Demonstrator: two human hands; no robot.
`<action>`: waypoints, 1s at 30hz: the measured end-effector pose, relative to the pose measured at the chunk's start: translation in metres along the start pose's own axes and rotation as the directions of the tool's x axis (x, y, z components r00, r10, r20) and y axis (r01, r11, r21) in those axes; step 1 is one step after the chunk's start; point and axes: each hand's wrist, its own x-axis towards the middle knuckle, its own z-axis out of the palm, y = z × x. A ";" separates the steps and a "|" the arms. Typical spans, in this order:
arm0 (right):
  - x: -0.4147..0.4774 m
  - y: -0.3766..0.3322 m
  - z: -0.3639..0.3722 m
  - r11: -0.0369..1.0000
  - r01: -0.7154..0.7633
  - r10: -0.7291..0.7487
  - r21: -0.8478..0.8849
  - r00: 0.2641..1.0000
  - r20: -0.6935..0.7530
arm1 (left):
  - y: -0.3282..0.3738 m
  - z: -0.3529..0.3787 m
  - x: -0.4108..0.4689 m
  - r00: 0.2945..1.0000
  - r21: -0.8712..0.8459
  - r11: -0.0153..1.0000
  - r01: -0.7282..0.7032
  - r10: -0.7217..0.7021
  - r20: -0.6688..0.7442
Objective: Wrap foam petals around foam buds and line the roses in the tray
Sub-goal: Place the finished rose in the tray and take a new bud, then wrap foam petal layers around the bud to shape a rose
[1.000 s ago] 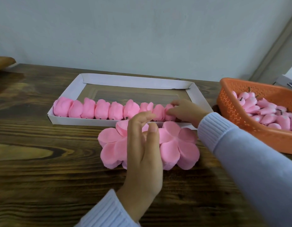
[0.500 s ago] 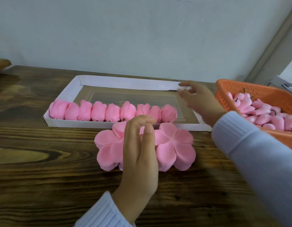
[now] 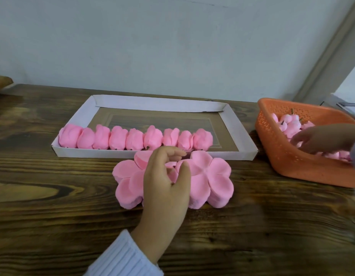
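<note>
At the front of the worktop [image 3: 53, 206], the left grip [image 3: 166, 182] curls over two side-by-side stacks of five-lobed foam petals [image 3: 210, 176]. Its thumb and forefinger hook toward a raised lobe where the stacks meet; whether they already pinch it I cannot tell. The sheets look thin, light and soft, likely to cling together and crease, so peeling only the top one by a lobe's edge seems wisest. Off to the right, the right grip [image 3: 320, 140] reaches into the orange basket [image 3: 272, 140] among the foam buds [image 3: 288, 124]. It is blurred, so I cannot tell whether it holds anything; a bud is probably best taken gently around its body. Behind the stacks, nine finished roses [image 3: 132, 138] line the near wall of the white cardboard tray [image 3: 242, 136], with room at the right end
</note>
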 end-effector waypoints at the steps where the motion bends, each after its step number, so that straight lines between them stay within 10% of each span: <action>1: 0.001 0.003 0.003 0.998 0.042 -0.043 -0.043 0.999 -0.025 | 0.000 0.000 0.000 1.000 0.002 1.000 0.004 -0.004 -0.002; 17: -0.007 0.005 0.011 0.974 0.227 -0.219 0.004 0.946 -0.239 | 0.002 -0.001 -0.001 0.999 0.095 0.995 -0.036 0.033 0.036; 21: -0.008 0.002 0.006 0.952 0.262 -0.083 0.156 0.715 -0.694 | 0.001 0.000 -0.002 0.997 0.124 0.991 -0.058 0.053 0.051; 25: -0.048 -0.044 0.022 0.614 0.707 0.128 0.353 0.351 -0.927 | -0.002 -0.002 -0.002 0.984 0.271 0.947 -0.171 0.152 0.091; 28: -0.076 -0.092 0.049 0.106 0.828 0.024 0.551 0.551 -0.834 | -0.005 0.000 -0.001 0.981 0.519 0.834 -0.190 0.143 0.129; 30: -0.082 -0.117 0.076 0.001 0.768 -0.096 0.641 0.638 -0.764 | -0.007 0.000 0.000 0.986 0.642 0.750 -0.159 0.092 0.137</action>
